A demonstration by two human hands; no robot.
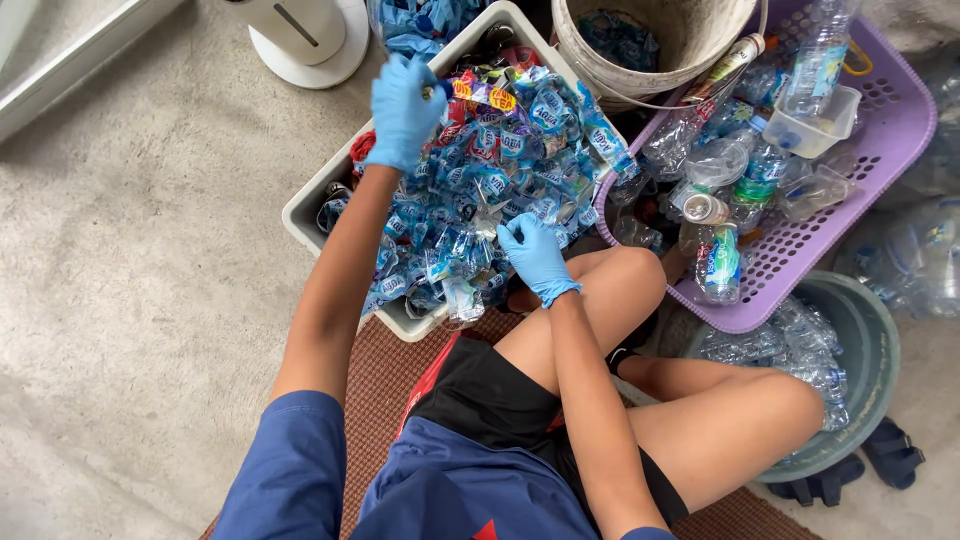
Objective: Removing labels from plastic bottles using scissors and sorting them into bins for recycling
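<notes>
My left hand (403,108), in a blue glove, is raised over the far side of a white tub (300,208) and pinches a small dark piece, maybe a bottle cap, between its fingertips. The tub is heaped with torn blue plastic bottle labels (500,150). Also gloved in blue, my right hand (534,255) is closed on a strip of label at the near edge of that heap, just above my bent knee.
A purple basket (890,130) of empty clear bottles stands at the right, with a grey basin (870,350) of crushed bottles below it. A beige bucket (680,40) sits at the top. A white round base (310,40) stands at the upper left on the concrete floor. I sit on a brown mat (375,390).
</notes>
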